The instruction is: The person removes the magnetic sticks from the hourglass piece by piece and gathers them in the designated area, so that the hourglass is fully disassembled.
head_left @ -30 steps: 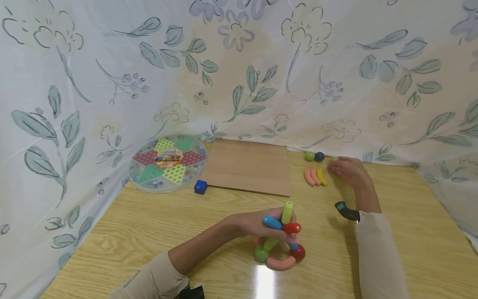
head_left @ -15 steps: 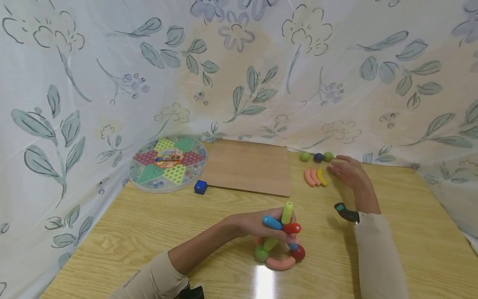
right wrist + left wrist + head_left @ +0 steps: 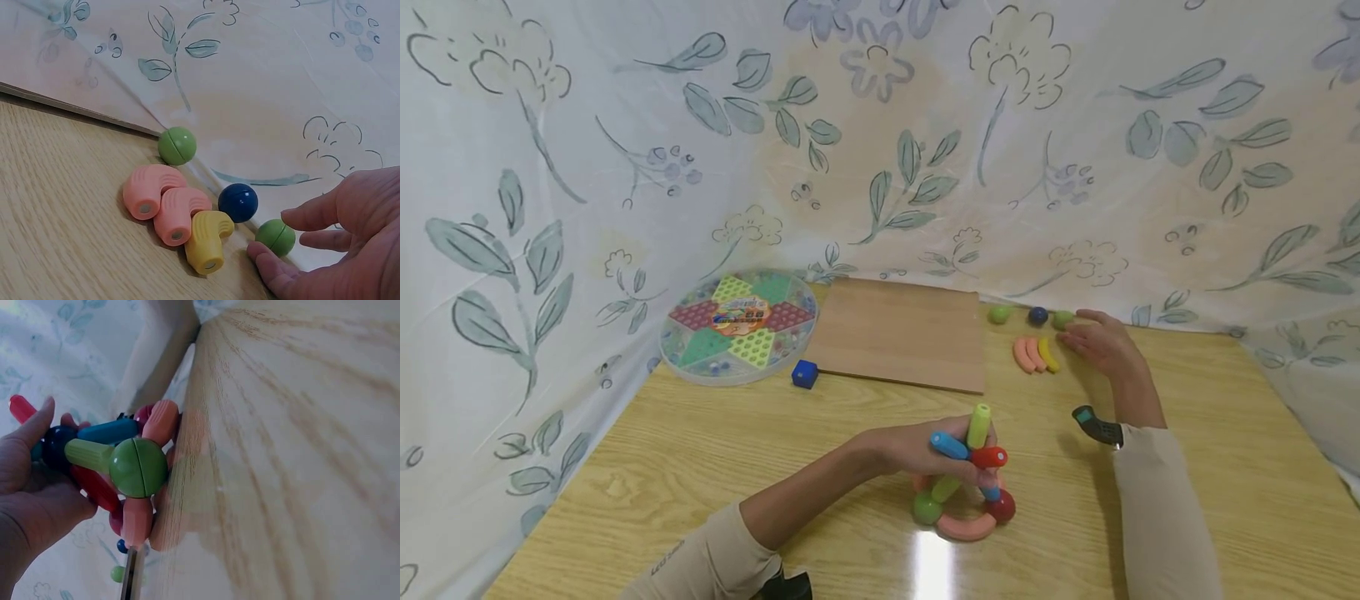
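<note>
My left hand (image 3: pixel 936 450) grips a magnetic stick-and-ball construction near the table's front. Its upper rods are a yellow-green rod (image 3: pixel 979 427), a blue rod (image 3: pixel 949 445) and a red rod (image 3: pixel 988 457), meeting at a dark blue ball (image 3: pixel 57 447). The base has a green ball (image 3: pixel 139 467), a red ball (image 3: pixel 1002 506) and curved pink rods (image 3: pixel 966 527). At the back right my right hand (image 3: pixel 1105 346) holds its fingers loosely spread around a loose green ball (image 3: pixel 275 237), fingertips right at it. Left of that lie a dark blue ball (image 3: pixel 238 202) and another green ball (image 3: pixel 177 145).
Two curved pink rods (image 3: pixel 153 189) and a curved yellow rod (image 3: pixel 210 240) lie side by side before the balls. A brown board (image 3: pixel 898 333) lies at the back, with a blue cube (image 3: pixel 805 374) and a round Chinese checkers board (image 3: pixel 737 325) to its left. A floral cloth (image 3: pixel 880 167) hangs behind.
The leftmost green ball has rolled left, away from the blue ball. The other green ball now shows beside my right fingertips, which had covered it. My left hand keeps its grip in place.
</note>
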The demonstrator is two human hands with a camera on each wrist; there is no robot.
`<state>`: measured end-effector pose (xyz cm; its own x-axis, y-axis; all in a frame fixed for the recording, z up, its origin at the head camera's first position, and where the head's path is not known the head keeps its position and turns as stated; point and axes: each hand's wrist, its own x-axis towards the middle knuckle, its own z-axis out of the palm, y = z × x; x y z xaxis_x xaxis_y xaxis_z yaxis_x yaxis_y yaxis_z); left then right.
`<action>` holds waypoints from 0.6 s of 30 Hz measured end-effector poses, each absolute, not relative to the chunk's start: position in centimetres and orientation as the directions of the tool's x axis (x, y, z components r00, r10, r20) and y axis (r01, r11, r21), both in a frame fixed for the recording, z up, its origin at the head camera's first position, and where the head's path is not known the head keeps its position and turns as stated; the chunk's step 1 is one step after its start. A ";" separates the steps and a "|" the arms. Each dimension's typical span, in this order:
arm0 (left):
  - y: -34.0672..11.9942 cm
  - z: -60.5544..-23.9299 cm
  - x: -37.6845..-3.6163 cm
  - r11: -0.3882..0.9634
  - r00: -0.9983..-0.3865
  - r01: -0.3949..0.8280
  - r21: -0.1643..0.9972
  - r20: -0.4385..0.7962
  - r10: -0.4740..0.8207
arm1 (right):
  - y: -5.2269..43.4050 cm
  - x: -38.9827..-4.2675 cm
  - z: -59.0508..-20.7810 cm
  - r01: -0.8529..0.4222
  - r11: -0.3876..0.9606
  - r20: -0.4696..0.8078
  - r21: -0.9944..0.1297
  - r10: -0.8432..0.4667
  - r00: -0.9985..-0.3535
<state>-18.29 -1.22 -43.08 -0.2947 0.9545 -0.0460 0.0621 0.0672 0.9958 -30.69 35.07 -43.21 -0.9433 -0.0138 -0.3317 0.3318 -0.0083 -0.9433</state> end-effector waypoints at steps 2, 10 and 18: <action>-1.3 -43.1 -18.3 0.067 -0.292 0.063 0.996 -0.046 0.955 | 35.0 -30.6 -43.2 0.333 0.010 -0.333 -0.943 -0.010 -0.943; -1.3 -43.1 -18.3 0.070 -0.299 0.060 0.996 -0.049 0.953 | 34.9 -30.7 -43.4 0.326 -0.016 -0.326 -0.945 -0.024 -0.945; -1.2 -43.0 -18.2 0.075 -0.305 0.058 0.996 -0.054 0.951 | 34.9 -30.7 -43.3 0.314 -0.047 -0.312 -0.948 -0.043 -0.949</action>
<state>-18.22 -1.25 -43.04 -0.3050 0.9508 -0.0541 0.0576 0.0751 0.9955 -30.67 34.91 -43.32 -0.9492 -0.0432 -0.3117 0.3136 -0.0465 -0.9484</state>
